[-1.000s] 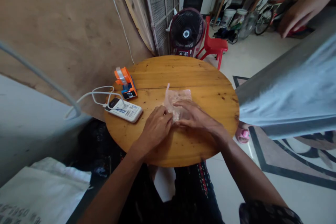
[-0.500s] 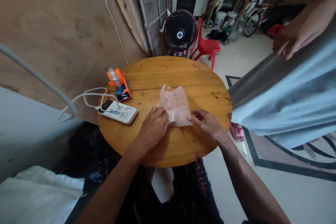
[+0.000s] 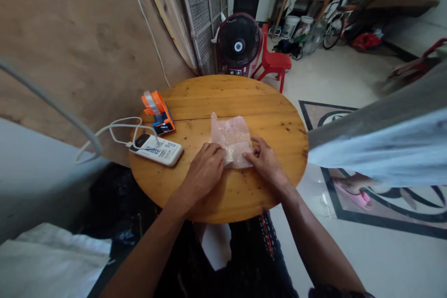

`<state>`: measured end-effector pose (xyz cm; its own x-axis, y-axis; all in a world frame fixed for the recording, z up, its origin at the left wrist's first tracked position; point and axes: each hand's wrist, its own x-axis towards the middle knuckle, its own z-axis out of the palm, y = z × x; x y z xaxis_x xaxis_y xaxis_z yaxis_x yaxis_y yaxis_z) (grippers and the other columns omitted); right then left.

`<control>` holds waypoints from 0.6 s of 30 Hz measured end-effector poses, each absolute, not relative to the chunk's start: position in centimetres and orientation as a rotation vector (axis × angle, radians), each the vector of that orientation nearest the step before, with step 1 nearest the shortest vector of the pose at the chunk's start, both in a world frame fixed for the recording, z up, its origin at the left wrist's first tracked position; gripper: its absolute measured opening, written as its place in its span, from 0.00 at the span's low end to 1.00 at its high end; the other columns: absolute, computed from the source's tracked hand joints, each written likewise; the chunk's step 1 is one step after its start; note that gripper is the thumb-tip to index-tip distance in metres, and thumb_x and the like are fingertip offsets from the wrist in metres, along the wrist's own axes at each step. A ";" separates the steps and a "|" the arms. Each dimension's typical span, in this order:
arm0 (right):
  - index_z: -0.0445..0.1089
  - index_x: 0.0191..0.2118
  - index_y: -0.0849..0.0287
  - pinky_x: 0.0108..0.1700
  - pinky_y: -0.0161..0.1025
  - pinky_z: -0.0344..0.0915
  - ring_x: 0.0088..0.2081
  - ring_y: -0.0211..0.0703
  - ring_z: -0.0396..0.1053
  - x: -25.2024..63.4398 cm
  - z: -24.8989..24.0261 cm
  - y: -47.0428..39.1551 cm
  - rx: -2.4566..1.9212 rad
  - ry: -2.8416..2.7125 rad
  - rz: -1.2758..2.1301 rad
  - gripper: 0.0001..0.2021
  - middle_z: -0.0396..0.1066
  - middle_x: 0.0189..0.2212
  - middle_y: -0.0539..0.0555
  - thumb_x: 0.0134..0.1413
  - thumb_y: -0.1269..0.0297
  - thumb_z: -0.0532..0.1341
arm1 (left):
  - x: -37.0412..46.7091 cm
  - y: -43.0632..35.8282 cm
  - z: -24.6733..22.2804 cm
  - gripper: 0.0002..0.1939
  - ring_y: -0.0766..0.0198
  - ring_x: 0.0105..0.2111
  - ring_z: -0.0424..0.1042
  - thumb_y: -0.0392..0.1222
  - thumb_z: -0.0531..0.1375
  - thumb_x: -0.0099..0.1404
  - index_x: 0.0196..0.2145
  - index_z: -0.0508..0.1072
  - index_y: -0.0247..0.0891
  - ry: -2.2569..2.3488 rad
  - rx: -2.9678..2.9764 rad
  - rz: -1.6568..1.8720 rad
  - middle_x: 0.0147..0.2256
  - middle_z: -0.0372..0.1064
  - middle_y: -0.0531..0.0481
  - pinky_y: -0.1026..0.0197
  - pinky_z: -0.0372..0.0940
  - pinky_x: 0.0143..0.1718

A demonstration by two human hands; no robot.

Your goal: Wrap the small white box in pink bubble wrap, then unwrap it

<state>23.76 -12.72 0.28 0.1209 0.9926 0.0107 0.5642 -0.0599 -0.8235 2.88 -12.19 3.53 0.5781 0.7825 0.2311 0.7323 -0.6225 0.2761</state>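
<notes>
A piece of pinkish, see-through bubble wrap (image 3: 232,135) lies on the round wooden table (image 3: 223,195), its near part folded over. What is inside the fold cannot be made out. My left hand (image 3: 207,163) grips the wrap's near left edge, fingers curled together. At the right edge, my right hand (image 3: 265,160) has its thumb on top of the wrap and its fingers bent at the side, closed on it.
On the table's left stand an orange and blue tape dispenser (image 3: 159,111) and a white power strip (image 3: 159,149) with a cable. Beyond the table are a fan (image 3: 239,39) and a red chair (image 3: 275,63). A person in a long grey garment (image 3: 391,125) is at the right.
My right hand has moved slightly left, its thumb further onto the wrap. The left hand stays nearly still. The other person has moved right, and their hand has left the view.
</notes>
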 end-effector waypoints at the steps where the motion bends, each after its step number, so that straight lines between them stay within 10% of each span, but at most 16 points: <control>1: 0.61 0.57 0.61 0.30 0.36 0.60 0.26 0.39 0.64 23.6 0.2 -12.7 -1.678 -1.510 0.789 0.27 0.66 0.25 0.48 0.51 0.62 0.61 | 2.9 -12.2 3.6 0.14 0.55 0.46 0.64 0.31 0.51 0.68 0.49 0.70 0.34 1.281 2.659 0.488 0.43 0.68 0.43 0.51 0.64 0.50; 18: 0.56 0.61 0.58 0.31 0.35 0.65 0.26 0.36 0.66 19.2 0.3 -12.2 -1.260 -1.387 0.966 0.27 0.66 0.25 0.46 0.56 0.61 0.59 | 3.1 -12.0 3.8 0.13 0.54 0.44 0.63 0.31 0.49 0.68 0.46 0.70 0.34 1.289 2.625 0.422 0.42 0.68 0.42 0.52 0.64 0.47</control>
